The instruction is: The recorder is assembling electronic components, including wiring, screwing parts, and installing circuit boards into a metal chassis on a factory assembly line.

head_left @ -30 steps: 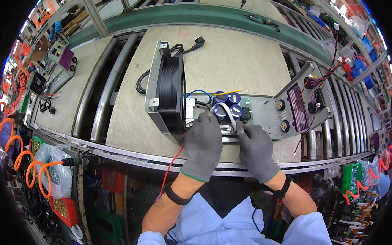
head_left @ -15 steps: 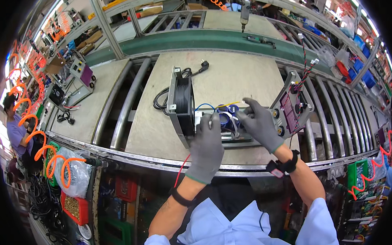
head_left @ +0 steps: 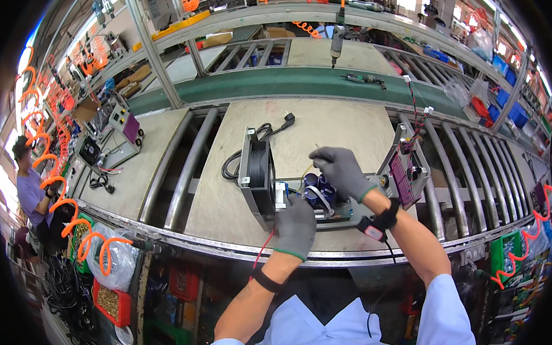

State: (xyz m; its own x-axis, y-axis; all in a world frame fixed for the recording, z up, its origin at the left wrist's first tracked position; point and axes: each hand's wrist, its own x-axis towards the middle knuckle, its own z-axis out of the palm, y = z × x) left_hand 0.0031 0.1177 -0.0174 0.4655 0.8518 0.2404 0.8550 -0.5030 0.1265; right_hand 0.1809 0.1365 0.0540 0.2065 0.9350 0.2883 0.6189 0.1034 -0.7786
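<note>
A metal device chassis stands before me, with a black fan (head_left: 262, 179) upright at its left and a purple-grilled panel (head_left: 403, 171) upright at its right. Between them sit dark blue cylindrical capacitors (head_left: 313, 197) with a white lead looped over them. My right hand (head_left: 344, 173), in a grey glove, is above the capacitors, its thumb and forefinger closed on a thin yellow wire (head_left: 308, 169). My gloved left hand (head_left: 296, 226) rests beside a white terminal block (head_left: 280, 195) near the fan, fingers bent together; what they grip is hidden. A red wire (head_left: 263, 249) trails below it.
A black power cord (head_left: 265, 133) lies behind the fan on the pale board (head_left: 341, 124). Metal rollers (head_left: 188, 169) flank the board. A powered screwdriver (head_left: 337, 45) hangs overhead; another tool (head_left: 364, 79) lies on the green belt (head_left: 254, 82). Another person (head_left: 30, 187) stands far left.
My right hand has moved left over the capacitors, and the yellow wire now rises to its fingertips. My left hand stays by the terminal block. The whole view has shifted, putting the chassis lower.
</note>
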